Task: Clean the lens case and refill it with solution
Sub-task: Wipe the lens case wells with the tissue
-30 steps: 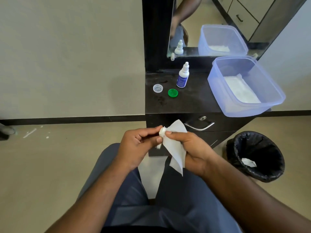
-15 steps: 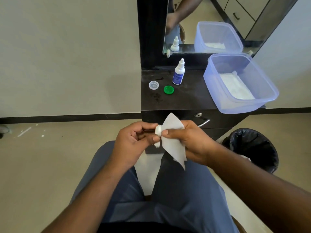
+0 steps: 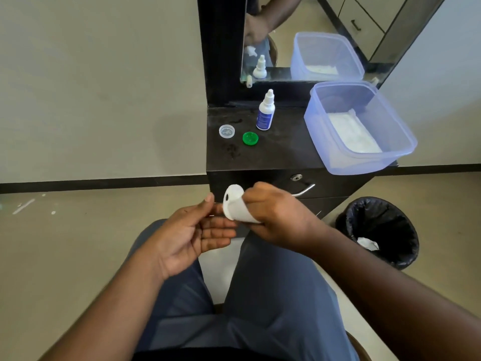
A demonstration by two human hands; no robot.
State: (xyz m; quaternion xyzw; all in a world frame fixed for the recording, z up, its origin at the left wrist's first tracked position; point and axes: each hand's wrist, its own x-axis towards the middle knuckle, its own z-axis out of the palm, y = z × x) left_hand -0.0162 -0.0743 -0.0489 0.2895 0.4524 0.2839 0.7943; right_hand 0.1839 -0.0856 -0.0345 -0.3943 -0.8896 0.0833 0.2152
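My right hand [image 3: 276, 214] grips a white tissue [image 3: 235, 207] bunched into a roll in front of the cabinet. The white lens case is not clearly separable from the tissue; a rounded white end with a dark spot shows at its top. My left hand [image 3: 192, 230] lies palm up just left of the tissue, fingers relaxed, thumb tip close to it. A clear lens-case cap [image 3: 226, 131] and a green cap [image 3: 250, 138] lie on the dark cabinet top [image 3: 281, 152]. The small white solution bottle [image 3: 265, 113] stands upright behind them.
A translucent blue tub [image 3: 390, 152] with white tissues inside overhangs the cabinet's right edge. A black-lined bin [image 3: 377, 230] stands on the floor at the right, one crumpled tissue in it. A mirror rises behind the bottle. A metal drawer handle [image 3: 304, 190] sits behind my right hand.
My left hand has let go and turned palm up with fingers spread. My right hand has gathered the tissue into a roll and now holds it alone.
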